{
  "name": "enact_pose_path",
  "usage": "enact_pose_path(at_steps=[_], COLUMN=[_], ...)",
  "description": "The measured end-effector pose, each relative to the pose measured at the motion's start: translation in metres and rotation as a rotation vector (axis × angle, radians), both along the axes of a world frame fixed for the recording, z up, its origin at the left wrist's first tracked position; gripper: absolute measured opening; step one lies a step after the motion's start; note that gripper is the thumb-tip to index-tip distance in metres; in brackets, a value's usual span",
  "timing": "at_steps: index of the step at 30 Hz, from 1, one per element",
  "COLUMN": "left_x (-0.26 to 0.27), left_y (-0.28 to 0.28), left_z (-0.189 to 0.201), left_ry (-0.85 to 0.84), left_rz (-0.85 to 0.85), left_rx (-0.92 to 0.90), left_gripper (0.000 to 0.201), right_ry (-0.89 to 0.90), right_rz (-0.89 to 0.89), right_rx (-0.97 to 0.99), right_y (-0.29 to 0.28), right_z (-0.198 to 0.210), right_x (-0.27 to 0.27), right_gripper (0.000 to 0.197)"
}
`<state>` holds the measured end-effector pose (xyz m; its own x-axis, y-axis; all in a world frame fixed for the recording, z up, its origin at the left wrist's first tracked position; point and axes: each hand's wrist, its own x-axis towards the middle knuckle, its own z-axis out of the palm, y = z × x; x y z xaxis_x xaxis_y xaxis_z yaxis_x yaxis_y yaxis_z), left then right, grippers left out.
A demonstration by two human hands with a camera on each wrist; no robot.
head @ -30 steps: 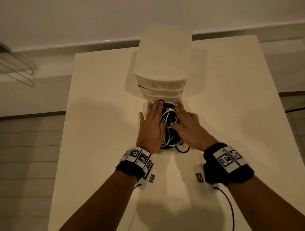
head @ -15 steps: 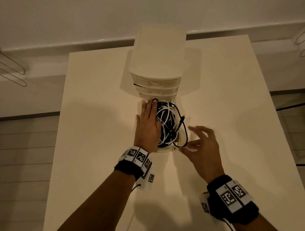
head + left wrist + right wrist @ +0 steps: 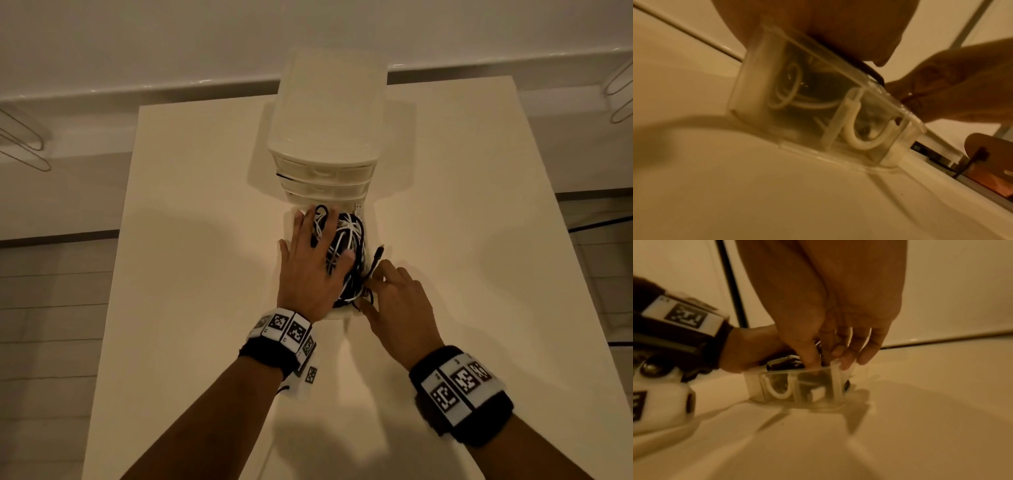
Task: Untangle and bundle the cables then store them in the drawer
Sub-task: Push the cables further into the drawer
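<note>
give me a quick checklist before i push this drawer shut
1. Left hand pressing the cables flat in the open drawer: ok.
2. All cable inside the rim: not ok, a black plug end sticks up past the right edge.
3. Right hand at that stray lead: ok, fingers pinch it.
4. Pile below rim height: cannot tell.
5. Black cable poking from an upper drawer: not ok.
6. Cables bundled: not ok, loose.

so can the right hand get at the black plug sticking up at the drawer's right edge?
Probably yes. The right hand is already beside the open drawer, its fingers touching the cable just below the black plug. The left hand presses flat on the cable pile further left, so nothing blocks the way.
</note>
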<state>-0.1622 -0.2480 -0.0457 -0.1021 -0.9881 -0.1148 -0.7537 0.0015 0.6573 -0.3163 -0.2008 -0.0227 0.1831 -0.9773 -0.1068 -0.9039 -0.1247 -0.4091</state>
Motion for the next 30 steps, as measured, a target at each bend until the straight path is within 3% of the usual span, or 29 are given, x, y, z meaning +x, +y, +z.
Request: enact_pose_path(at_steps=[4, 7, 10, 12, 14, 18, 21, 25, 27, 30], left_x=[-0.003, -0.006, -0.009, -0.011, -0.012, -0.004, 0.001, 0.0, 0.0, 0.002], left_y=[0.0, 0.001, 0.001, 0.001, 0.0, 0.0, 0.0, 0.0, 0.001, 0.001], left_z=[-0.001, -0.008, -0.009, -0.007, -0.006, -0.009, -0.009, -0.009, -0.01, -0.009], left_ry=[-0.148, -0.294, -0.406, -0.431, -0.43, -0.441, -0.443, -0.42, -0.415, -0.43], left_rz=[-0.034, -0.041, -0.09, -0.11, -0.125, -0.172, -0.197, -0.199, -0.196, -0.223], left_rx=[-0.024, -0.052, -0.064, -0.072, -0.078, -0.077, -0.034, -0.011, -0.013, 0.022], left_gripper=[0.064, 0.055, 0.062, 0.071, 0.072, 0.069, 0.07, 0.07, 0.071, 0.075], right_ry=[0.068, -0.212, -0.392, -0.343, -0.201, 0.076, -0.102, -0.381, -0.383, -0.111], right_rz=[0.111, -0.031, -0.2, -0.161, -0.066, 0.045, -0.077, -0.14, -0.114, -0.037], right_rx=[0.053, 0.254, 0.118, 0.068, 0.141, 0.184, 0.011, -0.094, -0.082, -0.066], right_y=[-0.012, -0.025, -0.025, -0.025, -0.03, -0.053, -0.059, -0.054, -0.048, -0.04], right_z=[0.001, 0.007, 0.003, 0.0, 0.0, -0.002, -0.005, -0.006, -0.002, 0.004], right_x=[-0.001, -0.013, 0.002, 0.011, 0.01, 0.008, 0.011, 0.015, 0.019, 0.028], right_gripper=[0.014, 0.031, 0.023, 0.017, 0.013, 0.021, 0.02, 0.043, 0.043, 0.048])
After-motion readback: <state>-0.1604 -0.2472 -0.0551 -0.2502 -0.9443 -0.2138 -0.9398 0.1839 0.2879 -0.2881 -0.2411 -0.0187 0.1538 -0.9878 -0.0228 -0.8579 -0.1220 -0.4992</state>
